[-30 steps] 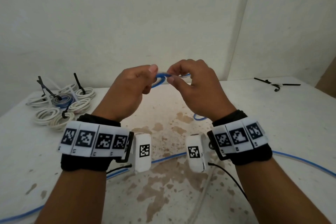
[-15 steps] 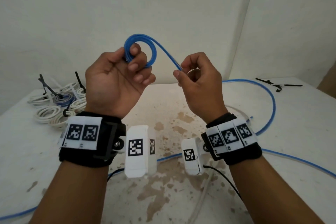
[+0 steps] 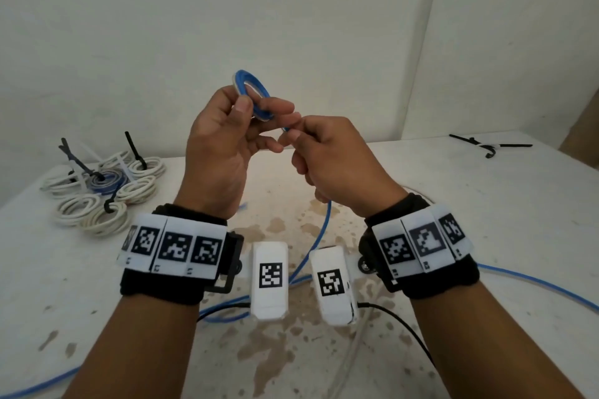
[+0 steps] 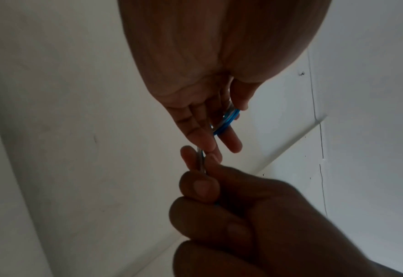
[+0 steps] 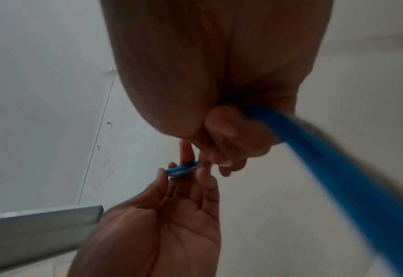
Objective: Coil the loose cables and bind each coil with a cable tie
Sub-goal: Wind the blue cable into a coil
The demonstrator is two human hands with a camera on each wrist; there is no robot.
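Risk: the small blue coil could spring open if the thumb pinch slackens, or the long loose tail trailing over the table could snag and drag loops out. Left hand pinches the coil, held up mid-air at centre, thumb against fingers, other fingers nearly straight. Right hand curls tight on the blue cable just beside the coil, feeding it

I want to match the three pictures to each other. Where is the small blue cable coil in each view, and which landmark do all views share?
Head: blue cable coil upper centre, pinched by the left hand.
Left wrist: right of centre, a blue arc between the left fingers.
Right wrist: lower centre-left, seen edge-on.
Shared landmark: the right hand, gripping the cable just beside the coil.
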